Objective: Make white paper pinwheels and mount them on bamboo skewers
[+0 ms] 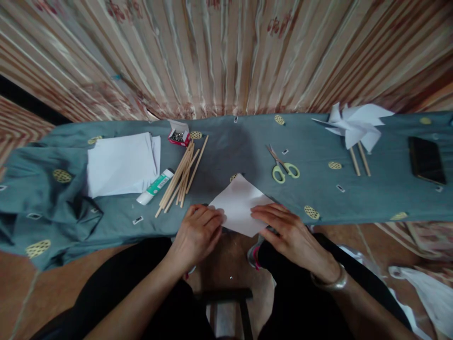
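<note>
A square sheet of white paper (241, 204) lies turned cornerwise at the front edge of the cloth-covered table, one corner pointing away from me and the near corner reaching past the edge. My left hand (201, 230) grips its left corner with curled fingers. At the right corner, my right hand (285, 231) holds the paper, fingers on top and thumb lower down. A silver bracelet circles my right wrist. Beyond the paper, to the right, lie scissors (283, 167) with light green handles, blades slightly apart. Several wooden sticks (182, 177) lie in a loose bundle left of the paper.
Left on the grey-green tablecloth (226, 156) are a stack of white paper (122, 163), a glue tube (155, 187) and a small red box of metal pins (179, 136). Right are white paper pinwheels (357, 123) on sticks and a black phone (427, 159). A curtain (226, 56) hangs behind.
</note>
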Demonstrator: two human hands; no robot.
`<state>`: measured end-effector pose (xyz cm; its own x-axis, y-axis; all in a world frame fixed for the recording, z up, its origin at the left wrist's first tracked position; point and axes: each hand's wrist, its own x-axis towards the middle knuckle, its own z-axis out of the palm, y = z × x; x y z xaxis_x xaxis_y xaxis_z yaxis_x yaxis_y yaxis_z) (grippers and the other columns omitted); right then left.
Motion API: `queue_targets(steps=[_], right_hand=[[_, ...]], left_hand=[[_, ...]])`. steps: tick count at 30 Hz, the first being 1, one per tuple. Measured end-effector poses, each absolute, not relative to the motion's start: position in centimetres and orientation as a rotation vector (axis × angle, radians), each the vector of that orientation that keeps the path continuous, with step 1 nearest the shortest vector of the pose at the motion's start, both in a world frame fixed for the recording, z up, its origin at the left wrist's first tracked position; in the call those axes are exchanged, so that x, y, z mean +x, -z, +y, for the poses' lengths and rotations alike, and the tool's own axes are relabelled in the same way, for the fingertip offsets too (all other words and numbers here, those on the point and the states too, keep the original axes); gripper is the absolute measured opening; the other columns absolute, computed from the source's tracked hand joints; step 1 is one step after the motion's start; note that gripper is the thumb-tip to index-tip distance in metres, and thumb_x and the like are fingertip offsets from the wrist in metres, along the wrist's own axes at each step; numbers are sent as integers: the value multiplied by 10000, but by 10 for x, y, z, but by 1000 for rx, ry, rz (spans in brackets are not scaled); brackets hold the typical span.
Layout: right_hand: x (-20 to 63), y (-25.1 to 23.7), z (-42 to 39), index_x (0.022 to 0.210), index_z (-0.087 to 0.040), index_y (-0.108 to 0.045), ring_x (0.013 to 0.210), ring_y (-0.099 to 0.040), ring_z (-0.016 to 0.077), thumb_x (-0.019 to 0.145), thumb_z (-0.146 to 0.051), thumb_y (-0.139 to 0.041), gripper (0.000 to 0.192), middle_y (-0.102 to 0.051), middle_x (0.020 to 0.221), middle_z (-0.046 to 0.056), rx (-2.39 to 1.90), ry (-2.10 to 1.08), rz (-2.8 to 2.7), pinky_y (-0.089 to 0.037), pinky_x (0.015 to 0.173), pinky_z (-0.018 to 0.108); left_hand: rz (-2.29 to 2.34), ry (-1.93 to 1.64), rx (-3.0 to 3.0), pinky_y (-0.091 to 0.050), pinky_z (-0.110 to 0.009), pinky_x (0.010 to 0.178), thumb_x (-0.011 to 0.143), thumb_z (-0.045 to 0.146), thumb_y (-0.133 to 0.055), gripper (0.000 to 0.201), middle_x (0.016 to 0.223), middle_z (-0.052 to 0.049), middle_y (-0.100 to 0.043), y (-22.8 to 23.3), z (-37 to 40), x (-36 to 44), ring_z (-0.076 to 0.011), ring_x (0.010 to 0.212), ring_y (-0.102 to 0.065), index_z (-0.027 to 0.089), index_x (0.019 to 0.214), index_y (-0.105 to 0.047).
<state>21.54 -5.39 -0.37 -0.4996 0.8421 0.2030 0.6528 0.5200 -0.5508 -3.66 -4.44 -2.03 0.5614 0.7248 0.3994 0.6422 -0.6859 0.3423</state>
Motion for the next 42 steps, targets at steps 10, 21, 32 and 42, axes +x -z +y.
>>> queue_targets(steps=[10,21,32,42], right_hand=[[210,20,-27,1007,-196,-706,716,-685,185,895,-361,-595,228,-747,831,32,-1635,-745,-1797,-535,683,292],[206,31,-21,1186,-178,-640,937,-708,256,903,-413,-555,377,-740,1085,112,-1646,-583,-1822,-553,853,389],[204,32,-19,1153,-128,-639,1009,-672,266,968,-351,-495,324,-725,1092,130,-1518,-326,-2055,-531,925,405],[202,31,-18,1158,-111,-632,1022,-652,283,971,-319,-485,316,-710,1116,145,-1517,-276,-2125,-530,917,423]], left_hand=[[1362,-850,2563,-532,-399,841,934,211,-542,386,1104,-147,-700,26,-33,-38,-248,994,-660,108,1303,-495],[1184,-496,2785,-345,-525,1148,934,340,-540,583,1509,-180,-434,42,-60,-9,-327,1455,-303,86,1431,-369],[1219,-387,2741,-344,-568,1138,885,355,-621,690,1537,-201,-380,44,-59,-11,-378,1456,-271,66,1447,-346],[1230,-385,2719,-340,-561,1141,899,355,-599,669,1530,-199,-393,47,-60,-10,-374,1454,-280,68,1449,-347]])
